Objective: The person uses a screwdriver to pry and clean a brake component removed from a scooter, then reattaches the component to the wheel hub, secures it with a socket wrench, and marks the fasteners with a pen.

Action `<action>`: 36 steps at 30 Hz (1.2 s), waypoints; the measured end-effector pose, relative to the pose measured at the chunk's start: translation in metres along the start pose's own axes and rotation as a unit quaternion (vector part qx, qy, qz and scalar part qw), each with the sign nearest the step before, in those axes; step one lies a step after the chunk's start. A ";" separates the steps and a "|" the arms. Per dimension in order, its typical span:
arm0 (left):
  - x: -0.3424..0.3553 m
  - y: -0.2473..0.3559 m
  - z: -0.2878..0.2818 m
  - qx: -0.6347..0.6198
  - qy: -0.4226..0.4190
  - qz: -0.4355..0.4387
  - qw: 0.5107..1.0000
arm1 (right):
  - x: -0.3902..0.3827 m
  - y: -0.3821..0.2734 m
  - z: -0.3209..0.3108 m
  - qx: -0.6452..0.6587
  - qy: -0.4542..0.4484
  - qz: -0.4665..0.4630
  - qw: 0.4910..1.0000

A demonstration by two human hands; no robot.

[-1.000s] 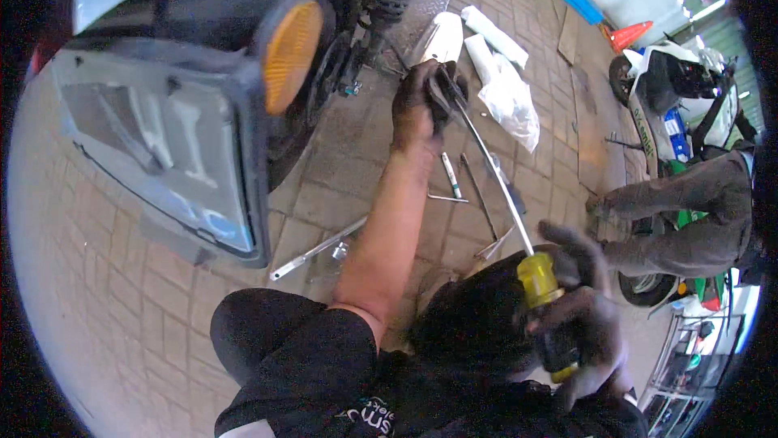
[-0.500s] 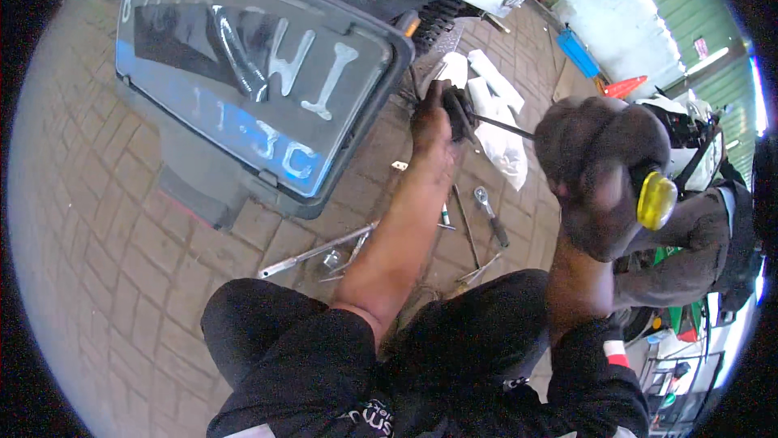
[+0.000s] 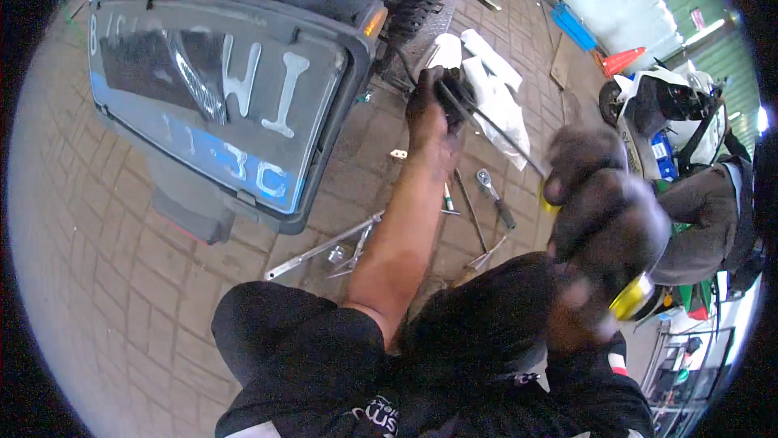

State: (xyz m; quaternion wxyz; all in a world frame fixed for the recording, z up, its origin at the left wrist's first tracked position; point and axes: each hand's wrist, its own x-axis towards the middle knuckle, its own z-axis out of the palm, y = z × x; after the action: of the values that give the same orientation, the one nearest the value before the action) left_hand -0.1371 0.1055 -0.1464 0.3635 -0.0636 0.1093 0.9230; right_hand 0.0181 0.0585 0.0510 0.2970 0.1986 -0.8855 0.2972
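Observation:
My left hand (image 3: 427,118) is closed around a small black part (image 3: 450,88), whose shape is mostly hidden by my fingers. A screwdriver (image 3: 512,146) with a long thin metal shaft runs from that part toward the right. My right hand (image 3: 606,211), blurred by motion, is wrapped around its handle, and the yellow end pokes out below my palm. Whether the tip sits in the part or only touches it, I cannot tell. Both hands are held above the paving, with a cable running behind the left one.
A vehicle's rear with a framed number plate (image 3: 288,98) stands at left. White plastic wrapping (image 3: 502,118) lies beyond my left hand. On the brick paving are a ratchet (image 3: 494,197), a long metal bar (image 3: 324,245) and other tools. Another person's leg (image 3: 698,235) is at right, near a parked motorbike (image 3: 677,106).
My right hand has turned and come lower with the screwdriver, its yellow end dropping. My left hand keeps its hold on the black part. The vehicle sits farther left in view.

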 end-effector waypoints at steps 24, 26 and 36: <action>0.009 0.000 -0.030 0.184 -0.076 0.084 0.976 | -0.140 -0.017 -0.012 -0.042 -0.149 0.615 0.773; 0.009 0.005 -0.031 0.196 -0.075 0.092 0.974 | -0.133 -0.015 -0.017 -0.047 -0.209 0.603 0.769; 0.010 0.007 -0.035 0.222 -0.106 0.053 0.968 | -0.126 -0.004 -0.038 -0.037 -0.282 0.575 0.767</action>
State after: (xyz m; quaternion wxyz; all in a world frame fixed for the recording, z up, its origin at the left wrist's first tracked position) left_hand -0.1475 0.0982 -0.1808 0.3286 0.1228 0.2759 0.8949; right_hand 0.1297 0.1022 -0.0041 -0.1855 -0.2840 -0.8883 0.3096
